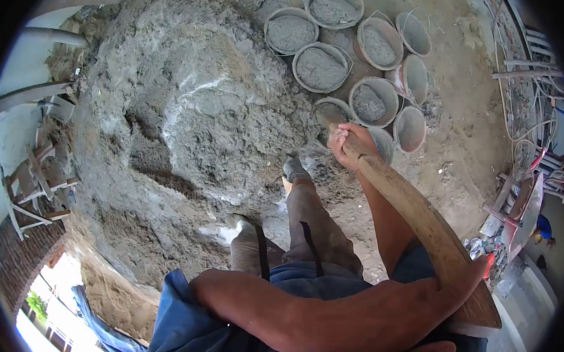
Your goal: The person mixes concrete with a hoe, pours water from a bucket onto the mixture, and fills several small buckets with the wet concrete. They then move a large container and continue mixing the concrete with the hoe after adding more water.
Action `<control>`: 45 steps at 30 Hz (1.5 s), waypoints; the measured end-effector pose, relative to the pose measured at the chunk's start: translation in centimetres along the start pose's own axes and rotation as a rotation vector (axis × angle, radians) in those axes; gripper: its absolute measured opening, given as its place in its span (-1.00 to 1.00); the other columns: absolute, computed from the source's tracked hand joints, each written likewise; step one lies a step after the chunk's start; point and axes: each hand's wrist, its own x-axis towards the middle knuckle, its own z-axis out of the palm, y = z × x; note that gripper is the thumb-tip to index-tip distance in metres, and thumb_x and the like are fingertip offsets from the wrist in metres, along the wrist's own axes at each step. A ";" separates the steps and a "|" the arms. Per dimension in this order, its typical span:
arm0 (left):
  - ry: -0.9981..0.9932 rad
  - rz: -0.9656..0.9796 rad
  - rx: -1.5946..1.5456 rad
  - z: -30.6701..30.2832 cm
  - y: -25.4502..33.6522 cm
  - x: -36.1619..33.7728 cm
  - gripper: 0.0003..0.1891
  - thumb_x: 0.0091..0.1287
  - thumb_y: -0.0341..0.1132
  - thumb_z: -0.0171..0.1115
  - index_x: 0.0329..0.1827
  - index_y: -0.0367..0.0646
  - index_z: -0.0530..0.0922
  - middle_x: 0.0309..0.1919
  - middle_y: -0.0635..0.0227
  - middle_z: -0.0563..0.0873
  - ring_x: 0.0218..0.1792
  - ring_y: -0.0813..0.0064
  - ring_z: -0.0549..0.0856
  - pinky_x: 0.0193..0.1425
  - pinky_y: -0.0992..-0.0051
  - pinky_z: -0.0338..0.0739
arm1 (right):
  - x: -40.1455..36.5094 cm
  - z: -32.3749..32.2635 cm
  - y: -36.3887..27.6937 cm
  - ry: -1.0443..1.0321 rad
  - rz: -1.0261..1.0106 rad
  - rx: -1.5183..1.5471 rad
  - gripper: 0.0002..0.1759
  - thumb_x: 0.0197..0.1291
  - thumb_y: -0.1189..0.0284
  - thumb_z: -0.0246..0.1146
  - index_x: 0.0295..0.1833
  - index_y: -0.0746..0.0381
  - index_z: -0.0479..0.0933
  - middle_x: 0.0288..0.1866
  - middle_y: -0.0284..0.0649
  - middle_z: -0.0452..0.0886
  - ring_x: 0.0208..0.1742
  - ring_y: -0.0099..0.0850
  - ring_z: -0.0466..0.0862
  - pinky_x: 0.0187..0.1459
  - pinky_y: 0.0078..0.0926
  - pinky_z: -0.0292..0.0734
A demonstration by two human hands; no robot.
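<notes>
A long wooden handle (414, 211) runs from the lower right toward the buckets, and its far end lies over a bucket (335, 105) beside the mortar heap. My right hand (349, 144) is wrapped around the handle near that far end. My left arm crosses in front of my body, and my left hand (460, 282) is closed on the handle's near part, its fingers partly hidden. The tool's head is too hard to make out to name its kind. Wet grey mortar (233, 129) spreads in a wide heap before my feet.
Several buckets of mortar (322, 68) stand at the upper right of the heap; others, such as one bucket (410, 129), show little inside. My boot (295, 170) stands at the heap's edge. Wooden trestles (36, 179) are at left, with cables and scrap (524, 188) at right.
</notes>
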 end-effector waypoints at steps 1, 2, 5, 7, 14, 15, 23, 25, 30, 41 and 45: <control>-0.106 -0.045 0.021 0.2 1.0 1.6 -0.21 0.46 -0.06 0.06 0.53 -0.37 -0.09 -0.11 -0.16 0.55 -0.12 -0.10 0.57 -0.05 0.11 0.47 | -2.9 1.4 -1.5 0.004 -0.058 -0.001 -0.84 0.24 0.48 0.11 -0.39 0.30 0.41 -0.45 -0.27 0.48 -0.43 -0.49 0.55 -0.30 -0.54 0.62; -0.129 -0.045 0.027 0.7 1.3 2.9 -0.21 0.46 -0.06 0.06 0.53 -0.37 -0.09 -0.11 -0.16 0.55 -0.12 -0.10 0.57 -0.05 0.11 0.47 | -5.6 2.6 -3.2 0.011 -0.111 -0.006 -0.84 0.24 0.47 0.12 -0.38 0.30 0.41 -0.45 -0.27 0.48 -0.43 -0.49 0.55 -0.30 -0.53 0.63; -0.154 0.066 -0.010 1.8 1.7 6.3 -0.21 0.45 -0.07 0.07 0.52 -0.40 -0.08 -0.16 -0.18 0.55 -0.14 -0.11 0.58 -0.06 0.12 0.48 | -13.1 5.1 -9.0 -0.009 -0.246 -0.053 -0.85 0.24 0.49 0.13 -0.40 0.27 0.40 -0.45 -0.31 0.48 -0.41 -0.52 0.56 -0.28 -0.56 0.62; -0.238 0.034 -0.120 1.0 1.8 8.0 -0.19 0.45 -0.07 0.07 0.51 -0.45 -0.10 -0.19 -0.15 0.57 -0.19 -0.11 0.59 -0.08 0.12 0.49 | -17.5 7.3 -11.9 -0.004 -0.397 -0.134 -0.86 0.23 0.50 0.12 -0.40 0.26 0.40 -0.45 -0.31 0.48 -0.42 -0.52 0.55 -0.29 -0.56 0.62; -0.125 -0.588 0.481 -11.0 -3.1 6.8 -0.02 0.31 -0.01 0.24 0.52 -0.47 -0.14 0.00 -0.25 0.57 0.00 -0.11 0.63 0.14 0.18 0.49 | -18.3 7.1 -23.7 0.173 -0.935 -0.448 -0.88 0.20 0.45 0.09 -0.40 0.19 0.37 -0.53 -0.33 0.43 -0.48 -0.47 0.49 -0.34 -0.47 0.57; -0.048 -0.652 0.649 -13.6 -7.0 5.5 -0.14 0.23 -0.06 0.30 0.46 -0.38 0.11 -0.10 -0.18 0.63 -0.05 -0.05 0.66 0.10 0.16 0.51 | -15.6 5.7 -25.1 0.279 -1.077 -0.513 -0.88 0.20 0.45 0.09 -0.40 0.19 0.36 -0.54 -0.33 0.43 -0.49 -0.46 0.48 -0.34 -0.43 0.56; 0.312 -1.050 1.186 -30.3 -35.1 -3.2 -0.67 0.08 -0.32 0.31 -0.06 -0.08 0.53 -0.11 0.18 0.69 -0.02 0.13 0.69 0.03 0.18 0.60 | 2.6 -4.1 -27.8 0.560 -1.237 -0.355 -0.91 0.10 0.52 0.17 -0.38 0.24 0.37 -0.52 -0.24 0.42 -0.47 -0.36 0.51 -0.29 -0.25 0.58; 0.371 -1.071 1.192 -30.9 -37.1 -5.4 -0.67 0.06 -0.37 0.32 -0.06 -0.04 0.53 -0.10 0.21 0.68 -0.01 0.11 0.68 0.03 0.18 0.59 | 3.4 -5.4 -25.8 0.535 -1.262 -0.276 -0.93 0.06 0.58 0.17 -0.35 0.28 0.39 -0.49 -0.17 0.45 -0.47 -0.30 0.53 -0.23 -0.20 0.60; 0.650 -1.014 1.084 -26.3 -39.4 -16.3 -0.61 0.00 -0.47 0.33 -0.08 0.02 0.50 -0.11 0.21 0.63 -0.02 0.06 0.64 0.05 0.15 0.56 | 1.4 -5.5 -12.7 0.418 -1.229 -0.463 -0.87 0.01 0.66 0.17 -0.30 0.29 0.40 -0.47 -0.17 0.47 -0.40 -0.26 0.59 -0.14 -0.16 0.62; 0.958 -0.907 0.580 1.0 -37.1 -45.0 -0.60 -0.03 -0.32 0.40 -0.07 -0.10 0.56 -0.29 0.14 0.67 -0.17 0.04 0.69 -0.07 0.25 0.59 | 17.2 -8.7 16.4 0.140 -0.566 -1.038 -0.68 0.04 0.66 0.18 -0.09 0.22 0.30 -0.38 -0.20 0.48 -0.42 -0.29 0.57 -0.24 -0.11 0.57; 1.248 -0.831 0.409 -2.0 -33.5 -42.7 -0.64 0.05 -0.30 0.37 -0.08 -0.19 0.54 -0.32 -0.04 0.67 -0.27 0.02 0.70 -0.14 0.24 0.58 | 32.2 -8.1 19.4 0.204 -0.519 -1.257 -0.84 0.07 0.51 0.28 -0.39 0.28 0.41 -0.51 -0.22 0.49 -0.55 -0.36 0.56 -0.47 -0.28 0.56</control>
